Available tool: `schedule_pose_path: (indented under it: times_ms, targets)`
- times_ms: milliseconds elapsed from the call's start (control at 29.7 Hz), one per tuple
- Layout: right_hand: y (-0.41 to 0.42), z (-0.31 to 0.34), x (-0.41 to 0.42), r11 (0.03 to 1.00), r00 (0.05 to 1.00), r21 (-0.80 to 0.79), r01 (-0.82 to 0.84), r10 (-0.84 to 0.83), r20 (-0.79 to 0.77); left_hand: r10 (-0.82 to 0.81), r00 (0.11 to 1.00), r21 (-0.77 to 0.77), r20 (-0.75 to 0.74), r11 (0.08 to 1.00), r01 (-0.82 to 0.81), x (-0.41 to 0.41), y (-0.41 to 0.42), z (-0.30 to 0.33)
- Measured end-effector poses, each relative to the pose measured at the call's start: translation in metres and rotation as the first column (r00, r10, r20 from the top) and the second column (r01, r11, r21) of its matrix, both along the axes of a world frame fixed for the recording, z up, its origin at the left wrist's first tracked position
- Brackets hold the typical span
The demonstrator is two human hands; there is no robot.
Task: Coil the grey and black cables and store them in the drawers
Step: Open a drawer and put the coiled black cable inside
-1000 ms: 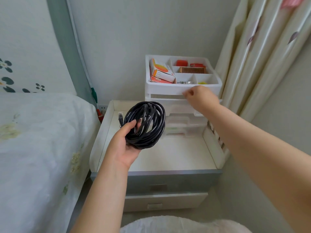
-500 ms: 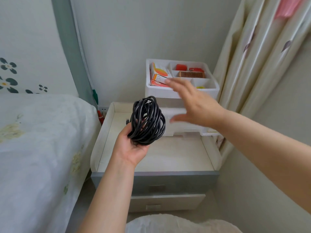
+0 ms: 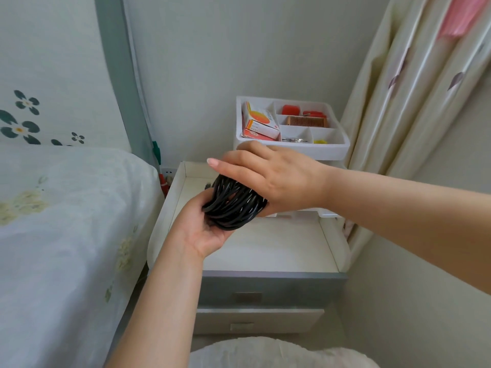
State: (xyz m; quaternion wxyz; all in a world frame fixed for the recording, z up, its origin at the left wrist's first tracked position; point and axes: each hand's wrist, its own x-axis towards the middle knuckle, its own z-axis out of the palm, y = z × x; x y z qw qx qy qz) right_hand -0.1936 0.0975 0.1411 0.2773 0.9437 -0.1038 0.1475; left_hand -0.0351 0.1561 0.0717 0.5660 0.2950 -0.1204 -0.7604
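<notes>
Having left the drawer, right hand [image 3: 276, 179] now covers black cable [image 3: 233, 205].

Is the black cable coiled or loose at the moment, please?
Coiled: the black cable forms tight stacked loops, held between left hand and right hand.

cable [image 3: 233, 208]: black, the coil you're holding
organizer tray [image 3: 329, 150]: white
boxes [image 3: 261, 124]: white with orange-red print
comb [image 3: 307, 121]: brown
nightstand [image 3: 265, 248]: cream top, grey drawer front
bedsheet [image 3: 66, 221]: white, pale yellow flowers
curtain [image 3: 425, 75]: cream, pink and mauve shapes
</notes>
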Motion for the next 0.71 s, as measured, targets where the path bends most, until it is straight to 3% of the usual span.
schedule_pose_path:
  times_ms: [135, 236, 303, 337, 404, 505, 573, 640, 707]
  targets:
    - [0.005, 0.006, -0.006, 1.000, 0.996, 0.012, 0.003, -0.004, 0.087, -0.007, 1.000, -0.092, 0.015, 0.996, 0.009, 0.002, 0.002, -0.001]
    - [0.000, 0.010, -0.026, 0.981, 0.961, 0.098, 0.169, -0.187, 0.205, -0.057, 0.996, -0.143, 0.065, 0.988, 0.066, 0.004, 0.003, -0.003]
    - [-0.010, 0.013, -0.043, 0.907, 0.885, 0.251, 0.340, -0.398, 0.241, 0.062, 0.969, -0.179, 0.238, 0.984, -0.019, -0.001, 0.002, -0.007]
    - [-0.017, 0.013, -0.051, 0.847, 0.838, 0.308, 0.432, -0.504, 0.210, 0.174, 0.910, -0.232, 0.377, 0.969, -0.089, -0.005, 0.002, -0.008]
    - [-0.027, 0.010, -0.064, 0.740, 0.757, 0.335, 0.584, -0.645, 0.104, 0.394, 0.644, -0.407, 0.656, 0.903, -0.138, -0.014, 0.003, -0.011]
    - [-0.040, -0.008, -0.075, 0.643, 0.679, 0.334, 0.689, -0.734, 0.011, 0.545, 0.224, -0.575, 0.808, 0.812, 0.097, -0.021, 0.001, -0.021]
    - [-0.046, -0.020, -0.077, 0.602, 0.646, 0.353, 0.716, -0.764, -0.008, 0.578, -0.017, -0.550, 0.816, 0.784, 0.290, -0.026, -0.005, -0.031]
    - [-0.049, -0.029, -0.076, 0.590, 0.642, 0.378, 0.714, -0.766, -0.017, 0.558, -0.232, -0.430, 0.797, 0.793, 0.431, -0.032, -0.010, -0.040]
    - [-0.051, -0.030, -0.077, 0.572, 0.660, 0.460, 0.679, -0.750, -0.043, 0.526, -0.333, -0.340, 0.783, 0.809, 0.479, -0.037, -0.013, -0.047]
